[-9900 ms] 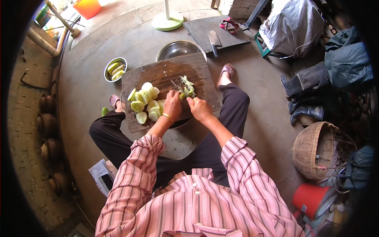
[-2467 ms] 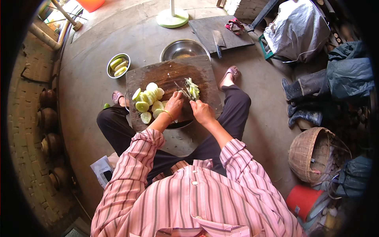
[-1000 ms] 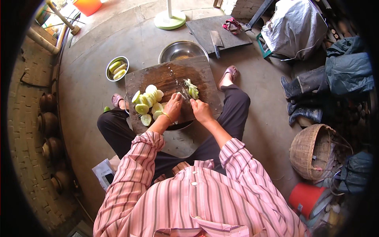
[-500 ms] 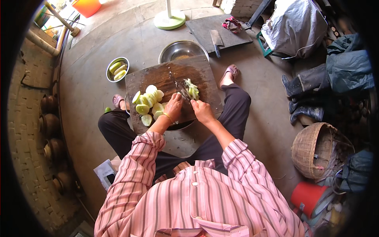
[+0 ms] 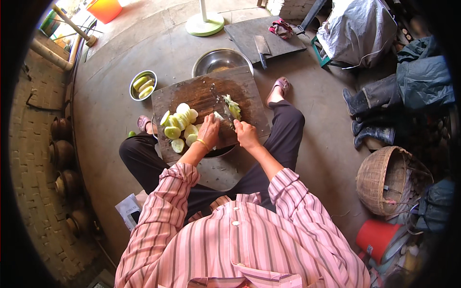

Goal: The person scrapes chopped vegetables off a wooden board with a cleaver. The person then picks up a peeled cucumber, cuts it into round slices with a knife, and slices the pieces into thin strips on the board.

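A worn wooden chopping board (image 5: 168,96) lies between my knees. In my right hand (image 5: 246,135) is the handle of a kitchen knife (image 5: 223,103), its dark blade reaching forward and left over the board. Just left of the blade, the bent fingers of my left hand (image 5: 208,130) press on a pale vegetable piece (image 5: 218,116), mostly hidden under them. Beyond the blade, on its right, sits a small heap of cut pale green strips (image 5: 232,105). Several round pale green vegetable slices (image 5: 173,132) are spread on the board left of my left hand.
A steel basin (image 5: 196,67) sits behind the board; another vessel shows partly beneath its near edge. At the left, a metal bowl (image 5: 143,97) holds pale green pieces. Farther right, a cleaver (image 5: 262,45) and a red cloth (image 5: 281,29) rest on a dark slab (image 5: 242,33).
The knife blade has shifted slightly right, against the heap of strips. A gap has opened between my left fingers and the blade, showing the pale piece.
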A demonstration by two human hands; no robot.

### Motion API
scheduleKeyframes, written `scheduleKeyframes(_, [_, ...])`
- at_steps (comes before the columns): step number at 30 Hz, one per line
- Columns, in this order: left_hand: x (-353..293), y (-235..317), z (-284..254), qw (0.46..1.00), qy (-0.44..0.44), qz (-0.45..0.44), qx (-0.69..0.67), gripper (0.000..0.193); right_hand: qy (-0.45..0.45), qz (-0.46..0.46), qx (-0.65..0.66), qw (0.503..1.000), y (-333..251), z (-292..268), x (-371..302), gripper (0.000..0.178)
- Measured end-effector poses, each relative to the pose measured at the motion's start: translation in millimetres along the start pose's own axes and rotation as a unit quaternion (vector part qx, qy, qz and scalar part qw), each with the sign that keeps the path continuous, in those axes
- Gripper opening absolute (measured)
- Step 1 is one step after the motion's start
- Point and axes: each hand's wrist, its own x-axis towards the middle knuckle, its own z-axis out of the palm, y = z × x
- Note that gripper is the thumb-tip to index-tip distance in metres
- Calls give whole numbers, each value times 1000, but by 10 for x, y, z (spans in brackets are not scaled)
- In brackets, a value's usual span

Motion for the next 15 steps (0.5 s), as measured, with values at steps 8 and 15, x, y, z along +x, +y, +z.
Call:
scheduleKeyframes(8, [46,-31,64,1000,-4,-5,-25,36,-67,-33,-118,990,-351,-355,-189,48])
scheduleKeyframes(15, [34,-18,100,999,11,23,-33,22,-95,-25,-173,980,-500,-486,-277,47])
